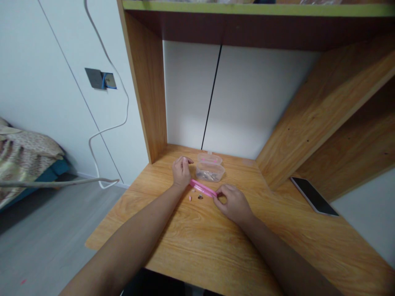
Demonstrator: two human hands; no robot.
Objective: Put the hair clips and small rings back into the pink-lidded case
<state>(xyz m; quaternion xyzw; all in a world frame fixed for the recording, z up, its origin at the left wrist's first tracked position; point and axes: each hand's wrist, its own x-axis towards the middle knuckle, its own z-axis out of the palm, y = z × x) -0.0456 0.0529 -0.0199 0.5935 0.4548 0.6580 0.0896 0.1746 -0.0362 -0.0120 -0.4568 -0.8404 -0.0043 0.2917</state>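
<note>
A long, flat pink strip [203, 188] of smooth plastic is laid slantwise on the wood-grain counter [197, 246], between the two hands. Its right end is pinched by the fingertips of the right hand [234, 203], which is rested palm-down on the counter. The left hand [182, 170] is curled into a loose fist just beside the strip's left end; contact with the strip cannot be confirmed. A clear, rounded plastic box [210, 172] is positioned just behind the strip, with its hinged lid [210, 158] folded open behind it. Two small pieces [195, 197], one pale and one dark, are located in front of the strip. A flat black phone [313, 195] is placed well apart, to the right.
</note>
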